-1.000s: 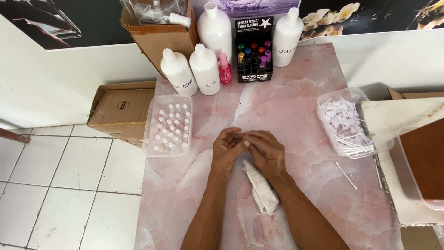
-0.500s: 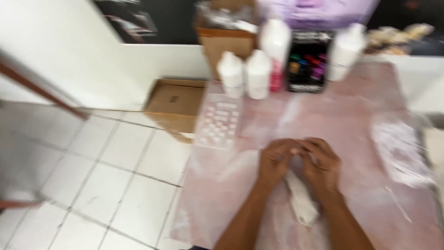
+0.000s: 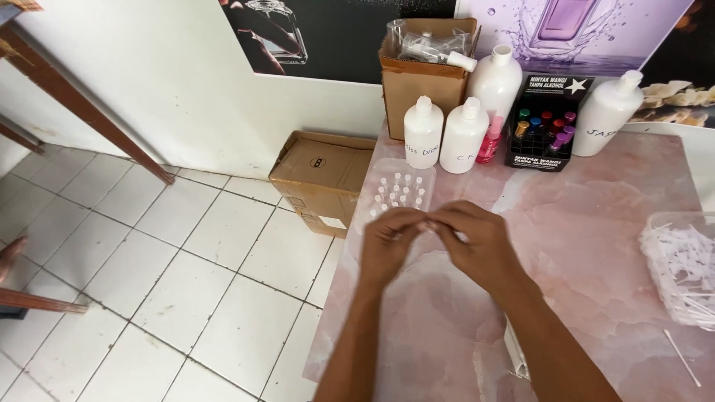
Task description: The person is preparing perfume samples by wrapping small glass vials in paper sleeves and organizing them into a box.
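My left hand (image 3: 389, 244) and my right hand (image 3: 477, 242) meet fingertip to fingertip above the pink marble-patterned table (image 3: 596, 223). Together they pinch something very small at about the point where the fingers touch; it is too small to make out. Just behind the hands lies a clear plastic tray (image 3: 397, 193) filled with several small white-capped vials. A white cloth or bag (image 3: 515, 350) lies on the table under my right forearm, mostly hidden.
At the back stand white plastic bottles (image 3: 423, 132), a small pink spray bottle (image 3: 490, 140), a black display box of coloured vials (image 3: 546, 132) and an open cardboard box (image 3: 424, 71). A clear tub of white sticks (image 3: 684, 268) sits right. Another carton (image 3: 324, 179) rests on the tiled floor.
The view has swung left, showing more floor. My hands stay joined at the fingertips and have lifted toward the vial tray, away from the white cloth.
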